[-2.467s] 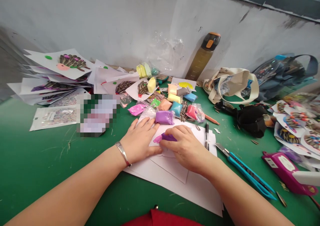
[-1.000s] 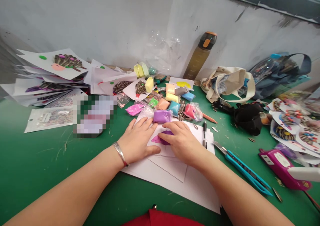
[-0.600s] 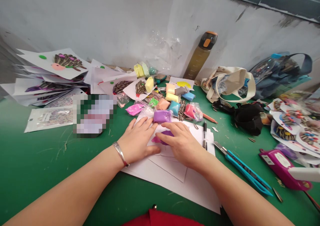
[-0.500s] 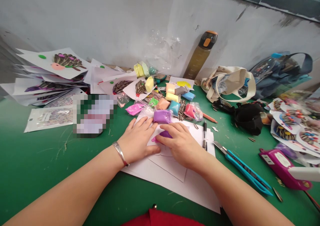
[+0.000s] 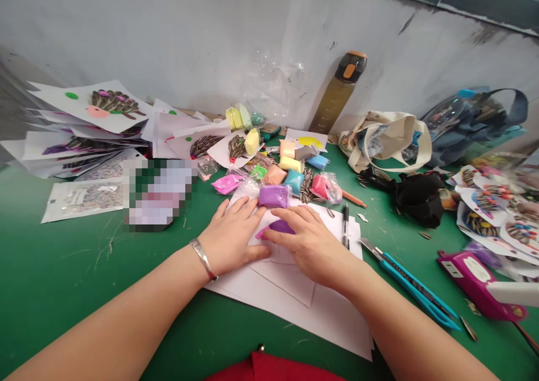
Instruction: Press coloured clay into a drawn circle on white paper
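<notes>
White paper sheets [image 5: 337, 319] lie stacked on the green table, a smaller sheet on top. Flat on their left side rests my left hand [image 5: 231, 238], fingers spread, a silver bracelet at its wrist. My right hand [image 5: 314, 246] is over the right side, fingers apart and bent, partly covering a flattened purple clay shape [image 5: 281, 226]. Pink clay [image 5: 261, 233] shows at the left end of that shape. Just beyond the fingertips is a packet of purple clay [image 5: 273, 196]. Neither hand grips anything visible.
Colored clay packets and sunflower seeds lie behind the paper. Decorated cards [image 5: 113, 107] are piled at left. A pen [image 5: 345, 226], blue cutter [image 5: 410, 283] and magenta device [image 5: 478, 285] lie right; a bottle [image 5: 332, 100] leans on the wall.
My right hand has shifted slightly to the right, with a little more of the purple clay showing. My left hand has stayed in place.
</notes>
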`<state>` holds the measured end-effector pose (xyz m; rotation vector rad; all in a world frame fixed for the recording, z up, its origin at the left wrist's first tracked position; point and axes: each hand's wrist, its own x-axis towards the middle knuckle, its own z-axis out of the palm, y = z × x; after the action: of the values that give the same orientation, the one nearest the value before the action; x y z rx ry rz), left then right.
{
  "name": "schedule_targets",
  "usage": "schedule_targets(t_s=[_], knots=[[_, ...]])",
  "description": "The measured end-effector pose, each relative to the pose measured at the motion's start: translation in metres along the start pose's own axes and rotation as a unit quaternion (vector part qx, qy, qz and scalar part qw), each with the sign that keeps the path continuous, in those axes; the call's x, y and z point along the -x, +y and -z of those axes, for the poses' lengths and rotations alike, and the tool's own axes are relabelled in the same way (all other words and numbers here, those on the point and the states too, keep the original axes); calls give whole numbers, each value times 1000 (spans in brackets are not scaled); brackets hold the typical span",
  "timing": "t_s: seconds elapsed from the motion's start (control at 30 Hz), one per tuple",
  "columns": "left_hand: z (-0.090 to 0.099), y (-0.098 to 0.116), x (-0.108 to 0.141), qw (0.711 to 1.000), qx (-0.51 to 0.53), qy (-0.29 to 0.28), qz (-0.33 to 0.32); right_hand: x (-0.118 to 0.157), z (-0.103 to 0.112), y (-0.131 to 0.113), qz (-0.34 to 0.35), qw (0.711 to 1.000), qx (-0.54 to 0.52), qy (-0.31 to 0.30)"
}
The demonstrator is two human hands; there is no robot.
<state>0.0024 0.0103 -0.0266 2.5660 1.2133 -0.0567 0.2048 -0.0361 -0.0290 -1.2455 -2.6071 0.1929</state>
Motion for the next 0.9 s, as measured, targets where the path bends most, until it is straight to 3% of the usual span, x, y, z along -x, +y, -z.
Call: schedule_targets(t_s=[0.6, 0.9], knots=[[2, 1, 0, 1000, 3, -1, 1, 4, 10, 0, 15, 999, -2, -29], [0, 1, 0, 1000, 7, -1, 6, 7, 11, 5, -10, 1000, -14, 12]])
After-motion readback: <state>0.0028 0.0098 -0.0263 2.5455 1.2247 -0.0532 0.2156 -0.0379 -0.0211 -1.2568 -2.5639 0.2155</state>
